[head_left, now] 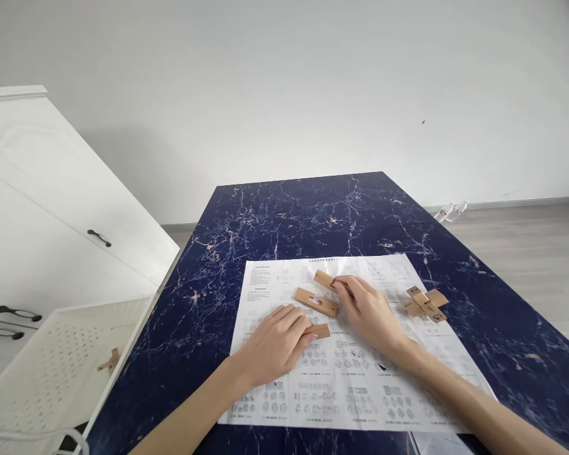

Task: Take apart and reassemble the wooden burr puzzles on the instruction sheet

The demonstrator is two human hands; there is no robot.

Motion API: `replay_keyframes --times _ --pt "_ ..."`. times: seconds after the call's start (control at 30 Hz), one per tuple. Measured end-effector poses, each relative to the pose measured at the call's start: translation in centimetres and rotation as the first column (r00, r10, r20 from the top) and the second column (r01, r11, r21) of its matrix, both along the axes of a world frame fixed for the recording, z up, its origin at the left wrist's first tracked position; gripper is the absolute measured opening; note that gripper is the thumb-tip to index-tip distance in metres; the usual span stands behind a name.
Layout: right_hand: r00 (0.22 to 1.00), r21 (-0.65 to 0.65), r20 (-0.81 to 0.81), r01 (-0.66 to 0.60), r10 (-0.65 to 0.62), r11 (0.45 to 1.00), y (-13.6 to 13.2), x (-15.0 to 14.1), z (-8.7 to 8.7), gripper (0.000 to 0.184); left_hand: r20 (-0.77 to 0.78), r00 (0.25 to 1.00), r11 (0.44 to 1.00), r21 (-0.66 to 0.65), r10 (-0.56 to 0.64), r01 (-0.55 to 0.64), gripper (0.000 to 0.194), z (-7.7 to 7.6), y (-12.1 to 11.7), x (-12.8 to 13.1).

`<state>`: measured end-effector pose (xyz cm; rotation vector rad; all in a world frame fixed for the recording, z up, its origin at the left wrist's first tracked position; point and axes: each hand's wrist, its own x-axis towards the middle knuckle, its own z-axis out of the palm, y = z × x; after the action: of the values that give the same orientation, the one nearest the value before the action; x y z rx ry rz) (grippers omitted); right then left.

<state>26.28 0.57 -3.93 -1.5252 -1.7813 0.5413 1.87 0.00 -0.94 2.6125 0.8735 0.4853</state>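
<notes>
My left hand [279,341] is closed around one end of a small wooden puzzle piece [320,331], held low over a printed instruction sheet [275,278]. Up and to the right, my right hand [367,309] pinches the lower end of another wooden puzzle piece [324,279]; its fingers cover part of it. Between the two hands lies a notched wooden puzzle piece [316,303] flat on the paper. Toward the sheet's right edge sits a group of crossed wooden pieces [427,304] marked with letters or digits.
The sheet lies on a dark blue marble-patterned table [284,218]. A white cabinet [52,189] with black handles stands at left. Beside the table, a white perforated surface [61,354] holds more wooden pieces [109,361]. Clear plastic items [451,211] appear beyond the right edge.
</notes>
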Motion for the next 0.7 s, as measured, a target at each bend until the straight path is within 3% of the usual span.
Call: replay_keyframes --times 0.33,0.7 --pt "1.000 0.014 0.003 -0.018 0.018 1.000 0.06 0.08 -0.37 0.026 -0.001 0.999 0.998 0.040 0.047 -0.047 0.030 -0.17 0.10 0.18" --pt "0.993 0.046 0.041 -0.114 0.112 0.992 0.23 0.32 -0.69 0.032 0.035 0.993 0.993 0.035 0.113 -0.114 0.023 -0.55 0.43 -0.01"
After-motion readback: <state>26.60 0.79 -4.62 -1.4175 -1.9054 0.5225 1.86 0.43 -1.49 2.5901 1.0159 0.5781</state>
